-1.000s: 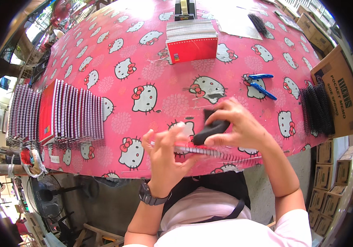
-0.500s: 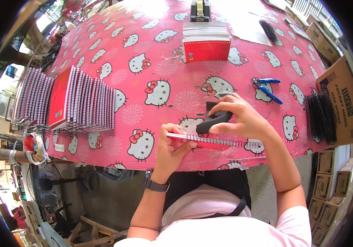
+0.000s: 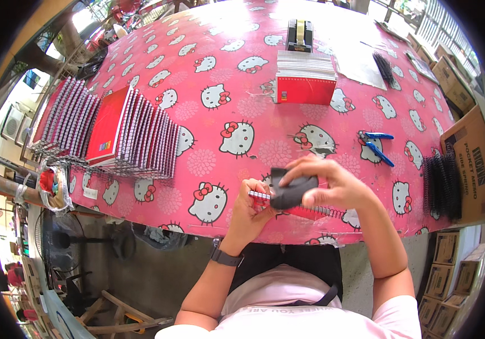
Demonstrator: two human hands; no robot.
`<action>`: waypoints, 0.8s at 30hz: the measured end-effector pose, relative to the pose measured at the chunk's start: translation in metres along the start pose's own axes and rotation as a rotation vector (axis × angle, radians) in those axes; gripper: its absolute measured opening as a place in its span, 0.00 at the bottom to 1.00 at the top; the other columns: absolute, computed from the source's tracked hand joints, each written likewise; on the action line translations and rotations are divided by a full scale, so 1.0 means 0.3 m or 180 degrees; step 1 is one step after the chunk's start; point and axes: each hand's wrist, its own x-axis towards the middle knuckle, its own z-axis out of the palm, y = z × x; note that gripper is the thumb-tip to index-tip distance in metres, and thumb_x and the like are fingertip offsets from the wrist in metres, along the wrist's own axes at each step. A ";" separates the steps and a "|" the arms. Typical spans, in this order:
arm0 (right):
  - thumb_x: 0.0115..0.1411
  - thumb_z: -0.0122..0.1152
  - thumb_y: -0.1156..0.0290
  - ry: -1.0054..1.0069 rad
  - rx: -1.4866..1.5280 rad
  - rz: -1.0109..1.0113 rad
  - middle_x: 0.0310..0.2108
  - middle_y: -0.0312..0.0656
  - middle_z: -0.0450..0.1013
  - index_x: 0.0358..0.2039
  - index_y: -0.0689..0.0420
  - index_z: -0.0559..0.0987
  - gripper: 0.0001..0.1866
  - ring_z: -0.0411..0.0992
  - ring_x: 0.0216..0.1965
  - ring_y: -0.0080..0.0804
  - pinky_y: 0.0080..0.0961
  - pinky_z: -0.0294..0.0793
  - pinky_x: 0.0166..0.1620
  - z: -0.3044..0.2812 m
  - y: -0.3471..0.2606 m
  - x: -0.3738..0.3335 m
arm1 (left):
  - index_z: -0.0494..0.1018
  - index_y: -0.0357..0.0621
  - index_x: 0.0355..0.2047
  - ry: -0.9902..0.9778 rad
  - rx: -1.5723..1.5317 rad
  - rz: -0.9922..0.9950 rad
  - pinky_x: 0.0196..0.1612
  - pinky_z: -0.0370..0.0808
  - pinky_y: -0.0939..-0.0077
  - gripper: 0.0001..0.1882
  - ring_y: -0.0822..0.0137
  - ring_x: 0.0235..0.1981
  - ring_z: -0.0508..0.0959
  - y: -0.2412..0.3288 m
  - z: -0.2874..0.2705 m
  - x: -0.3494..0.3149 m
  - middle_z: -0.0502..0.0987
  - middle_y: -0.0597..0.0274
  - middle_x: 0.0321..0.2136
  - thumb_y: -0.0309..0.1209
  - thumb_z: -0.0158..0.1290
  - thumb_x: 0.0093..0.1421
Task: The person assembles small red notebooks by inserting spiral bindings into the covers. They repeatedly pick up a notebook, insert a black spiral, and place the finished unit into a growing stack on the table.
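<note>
1. Now the black block (image 3: 294, 192) lies across the bound edge of the red notebook (image 3: 305, 213), whereas half a second ago it stood just beyond that edge; whether it presses there cannot be told.
2. This suggests that the work has passed to the edge itself, near the left hand.
3. The left hand (image 3: 246, 217) pinches the notebook's left end between thumb and fingers; the right hand (image 3: 335, 183) curls its fingers and thumb around the block.
4. The notebook is held at the near side of the pink table cover (image 3: 197, 178), in front of the person.
5. It looks thin, with a white bound edge at left and a dark coil (image 3: 335, 213) trailing out at right.
</note>
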 end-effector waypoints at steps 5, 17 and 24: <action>0.45 0.71 0.46 0.0814 -0.1135 0.0144 0.48 0.50 0.70 0.44 0.55 0.78 0.32 0.63 0.54 0.46 0.39 0.61 0.58 -0.007 0.035 -0.024 | 0.57 0.44 0.37 -0.0102 -0.0204 -0.0035 0.40 0.76 0.78 0.22 0.72 0.38 0.74 0.009 0.002 0.011 0.67 0.62 0.36 0.20 0.62 0.53; 0.50 0.67 0.73 0.1671 -0.0952 -0.0612 0.35 0.44 0.73 0.41 0.59 0.76 0.17 0.71 0.38 0.41 0.33 0.72 0.40 0.148 -0.126 -0.061 | 0.67 0.40 0.40 -0.0268 0.1746 0.0239 0.38 0.73 0.77 0.12 0.71 0.35 0.74 0.189 0.088 0.062 0.73 0.63 0.36 0.20 0.57 0.57; 0.52 0.67 0.71 0.1948 -0.0732 -0.0649 0.26 0.43 0.69 0.36 0.60 0.76 0.12 0.70 0.30 0.39 0.32 0.71 0.33 0.156 -0.140 -0.064 | 0.72 0.39 0.36 0.0241 0.0252 0.0168 0.32 0.76 0.81 0.09 0.73 0.30 0.77 0.196 0.099 0.048 0.76 0.61 0.31 0.25 0.60 0.56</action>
